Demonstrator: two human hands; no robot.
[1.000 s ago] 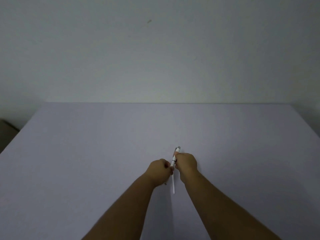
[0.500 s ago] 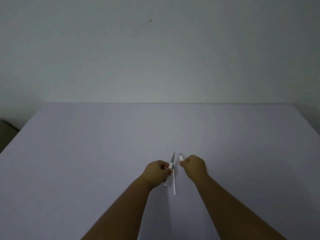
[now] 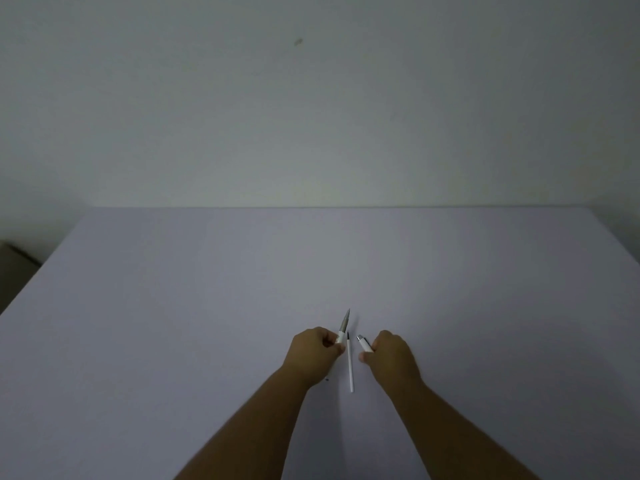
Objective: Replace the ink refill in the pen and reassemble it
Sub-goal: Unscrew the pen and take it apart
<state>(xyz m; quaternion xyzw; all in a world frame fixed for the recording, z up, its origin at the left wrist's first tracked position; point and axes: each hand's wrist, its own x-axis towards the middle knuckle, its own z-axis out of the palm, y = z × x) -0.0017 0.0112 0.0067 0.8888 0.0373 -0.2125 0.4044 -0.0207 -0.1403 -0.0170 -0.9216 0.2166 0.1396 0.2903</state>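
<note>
Pen's apart now vs a sec ago. Left hand (image 3: 317, 348) is closed on the front section (image 3: 344, 323), tip pointing away; right hand (image 3: 389, 353) is closed round the rear barrel (image 3: 364, 344). Spare refill (image 3: 350, 365) lies on the table (image 3: 173, 306) btwn both hands. Refill swap looks next.

Pen front half (image 3: 344, 323) tip up, white refill (image 3: 350, 365) flat between, rear half (image 3: 364, 344) apart

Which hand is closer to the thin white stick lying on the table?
Left. The left hand sits right beside the thin white refill stick, fingertips almost touching its top end. The right hand is a bit farther off on the other side.
</note>
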